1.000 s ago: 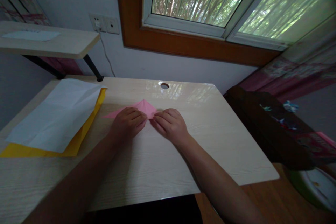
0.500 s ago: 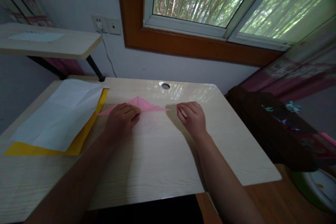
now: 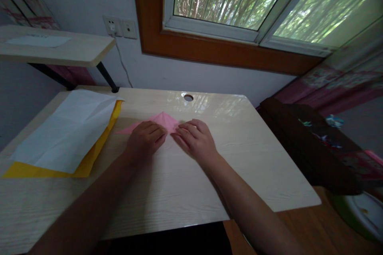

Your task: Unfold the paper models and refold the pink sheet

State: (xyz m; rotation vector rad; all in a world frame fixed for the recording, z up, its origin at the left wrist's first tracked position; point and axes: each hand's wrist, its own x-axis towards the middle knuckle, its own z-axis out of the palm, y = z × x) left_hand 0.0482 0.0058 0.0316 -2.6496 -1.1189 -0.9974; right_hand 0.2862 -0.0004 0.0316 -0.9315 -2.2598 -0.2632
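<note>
2 hands press a pink paper flat at the desk's middle: left hand and right hand lie open, fingertips on it, gripping nothing. It is already folded to a pointed shape; white sheet and yellow sheet lie unfolded.

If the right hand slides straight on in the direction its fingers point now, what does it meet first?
The right hand points up-left, fingertips already at the folded pink paper on the desk. Going on, it would likely cross that paper and meet the left hand fingertips close beside it.
</note>
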